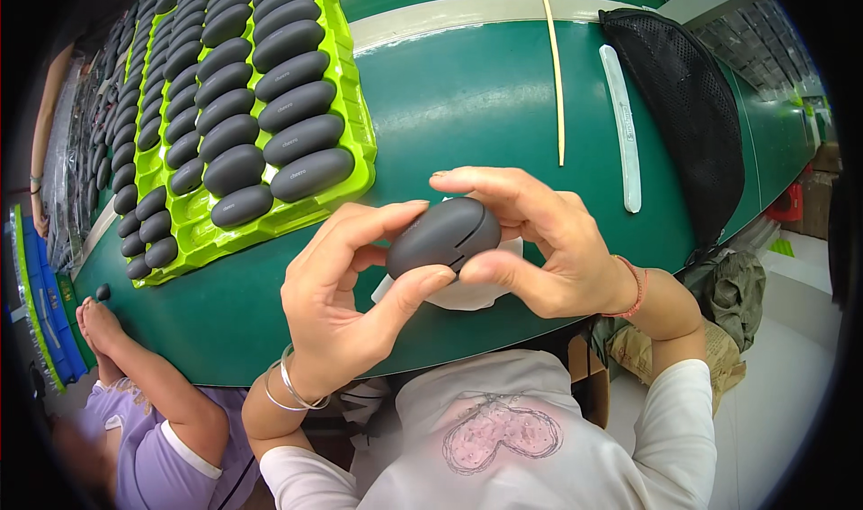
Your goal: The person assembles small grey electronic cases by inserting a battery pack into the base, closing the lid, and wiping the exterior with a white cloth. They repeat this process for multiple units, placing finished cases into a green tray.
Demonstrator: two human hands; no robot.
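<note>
Between both hands I hold a smooth, dark grey oval case (439, 237) with a seam along its right side. My left hand (355, 281) pinches its left end with fingers above and thumb below. At the right end, my right hand (548, 249) curls its fingers over the top, its thumb against the lower edge near the seam. Beneath the case, a white cloth or sheet (467, 294) lies on the table, mostly hidden by my hands. To the left, a bright green tray (360, 141) bears rows of similar dark oval cases (312, 174).
On the green table (449, 88) are a thin wooden stick (554, 79), a pale flat strip (620, 128) and a black mesh bag (679, 115). A co-worker in purple (193, 438) sits at my left, with a hand near a small dark piece (102, 292). Blue bins (54, 303) stand further left.
</note>
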